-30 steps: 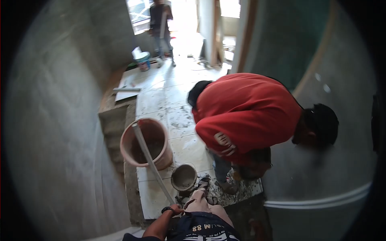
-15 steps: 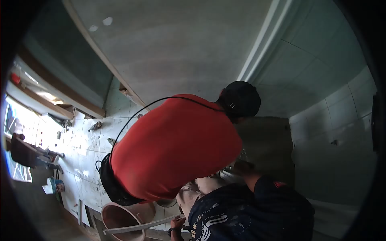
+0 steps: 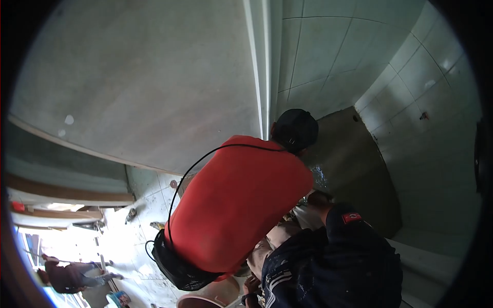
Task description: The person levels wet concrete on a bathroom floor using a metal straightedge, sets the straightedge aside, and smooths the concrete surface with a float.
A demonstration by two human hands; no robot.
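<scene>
My left hand point(image 3: 251, 284), with a dark watch at its wrist, is at the bottom edge, closed around the end of a grey bar point(image 3: 234, 302); the grip is partly hidden. Beside it stands a pinkish bucket point(image 3: 213, 295), partly cut off by the frame. My right hand point(image 3: 319, 198) reaches down beside the red-shirted co-worker's shoulder; its fingers are dark and hidden, so what they touch cannot be made out. The co-worker point(image 3: 239, 205), in a black cap point(image 3: 296, 129), bends over just in front of me.
Bare dark floor point(image 3: 354, 164) lies at the right, below a tiled wall point(image 3: 411, 102). A grey wall point(image 3: 138, 77) with white trim point(image 3: 262, 66) rises ahead. At the lower left are pale floor tiles point(image 3: 146, 256), another person point(image 3: 72, 274) and a small bucket point(image 3: 119, 299).
My view has swung right, bringing the dark floor and tiled wall into sight. The co-worker in red now bends close in front of me. The large bucket and bar have shifted toward the bottom edge.
</scene>
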